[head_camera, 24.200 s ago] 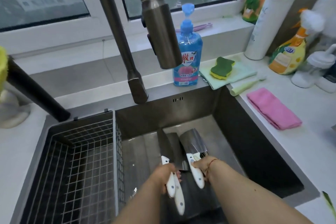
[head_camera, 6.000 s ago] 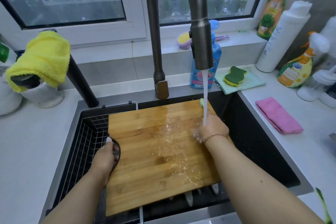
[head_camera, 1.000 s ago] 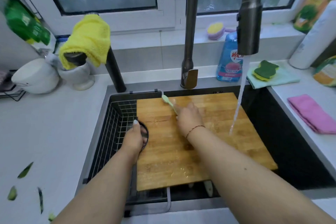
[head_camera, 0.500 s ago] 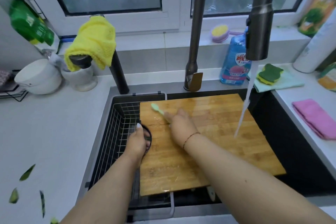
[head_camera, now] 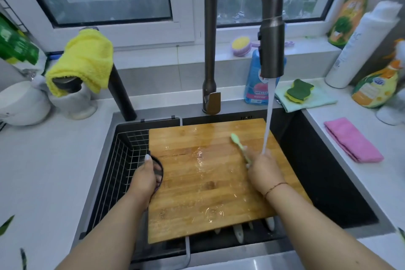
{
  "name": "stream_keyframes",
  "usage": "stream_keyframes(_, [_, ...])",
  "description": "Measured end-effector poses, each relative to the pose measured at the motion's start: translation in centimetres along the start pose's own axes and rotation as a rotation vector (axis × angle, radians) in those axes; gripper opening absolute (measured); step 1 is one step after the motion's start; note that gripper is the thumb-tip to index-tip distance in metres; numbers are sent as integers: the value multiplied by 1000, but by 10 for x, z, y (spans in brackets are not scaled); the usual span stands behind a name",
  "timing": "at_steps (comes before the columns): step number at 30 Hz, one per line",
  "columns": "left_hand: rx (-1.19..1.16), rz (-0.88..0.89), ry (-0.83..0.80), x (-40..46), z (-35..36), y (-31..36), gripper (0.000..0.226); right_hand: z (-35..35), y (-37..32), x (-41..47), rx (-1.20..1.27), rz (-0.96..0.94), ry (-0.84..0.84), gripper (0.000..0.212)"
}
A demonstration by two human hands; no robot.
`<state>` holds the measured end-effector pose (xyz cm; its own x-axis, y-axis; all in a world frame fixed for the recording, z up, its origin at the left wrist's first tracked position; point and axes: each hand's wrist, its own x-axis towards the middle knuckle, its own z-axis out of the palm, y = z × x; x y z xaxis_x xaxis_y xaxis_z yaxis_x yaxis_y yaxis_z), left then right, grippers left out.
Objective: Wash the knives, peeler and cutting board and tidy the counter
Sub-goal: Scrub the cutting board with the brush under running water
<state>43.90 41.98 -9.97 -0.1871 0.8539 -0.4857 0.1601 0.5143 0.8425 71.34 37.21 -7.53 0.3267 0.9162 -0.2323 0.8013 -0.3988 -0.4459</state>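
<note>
Desk (head_camera: 54, 160): pale surface running round the sink, with green scraps lying at its near left edge.
Sink (head_camera: 317, 171): dark basin set into the desk; a wire basket (head_camera: 122, 160) hangs in its left part.
Cutting board (head_camera: 208, 177): wet wooden board lying flat across the sink, its left edge over the basket, a dark handle loop on that side.
Faucet (head_camera: 271, 50): tall dark arch; the water stream (head_camera: 268, 120) falls onto the right hand near the board's right edge.
Left hand (head_camera: 144, 180): fingers curled round the board's handle loop, thumb up along the edge, holding the board.
Right hand (head_camera: 263, 173): closed round the handle of a green brush (head_camera: 238, 144), whose head lies on the board's far right part.
Knives (head_camera: 237, 231): only white handle ends show, poking out from under the board's near edge inside the sink.
Yellow cloth (head_camera: 83, 61): draped over a dark spout at the left.
Pink cloth (head_camera: 352, 140): folded on the desk to the right of the sink.
Soap bottle (head_camera: 255, 81): blue, behind the sink, partly hidden by the faucet head.
Sponge (head_camera: 299, 91): green and yellow, resting on a pale green cloth (head_camera: 315, 101) beside the bottle.
</note>
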Motion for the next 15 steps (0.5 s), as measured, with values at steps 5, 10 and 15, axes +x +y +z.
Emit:
stream_keyframes(5, [14,2,17,-2,2,4,60,-16,31,7,-56,37,-26,39])
stream_keyframes(10, [23,-18,47,-2,1,3,61,-49,77,46,25,309,-22,34])
stream_keyframes(15, [27,-32,40,0,-1,3,63,-45,80,72,183,377,-97,35])
